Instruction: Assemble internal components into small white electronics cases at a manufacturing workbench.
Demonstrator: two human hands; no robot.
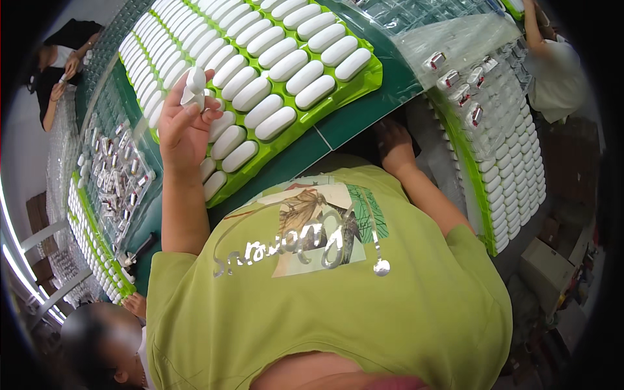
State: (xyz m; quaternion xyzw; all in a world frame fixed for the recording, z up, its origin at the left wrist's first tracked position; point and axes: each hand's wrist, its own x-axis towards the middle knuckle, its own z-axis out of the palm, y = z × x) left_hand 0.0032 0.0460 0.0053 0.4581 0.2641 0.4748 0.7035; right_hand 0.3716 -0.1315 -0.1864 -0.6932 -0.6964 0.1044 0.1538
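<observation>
Green tray (372, 73): rows of smooth white ovals (287, 65). Left hand (182, 130) pinches a glossy white piece (195, 80); right hand (395, 146) low, grip: can't tell.

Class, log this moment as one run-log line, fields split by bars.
left hand: pinches small white part | right hand: near edge of table, grip unclear | nearby: green tray bearing white oval pieces

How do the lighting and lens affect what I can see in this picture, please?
In the head view, the fisheye lens curves the bright lamp strips and the corners go black; in the same head view, the right hand lies in dim shadow, while the white piece in the left hand is bright, showing little surface detail.
</observation>
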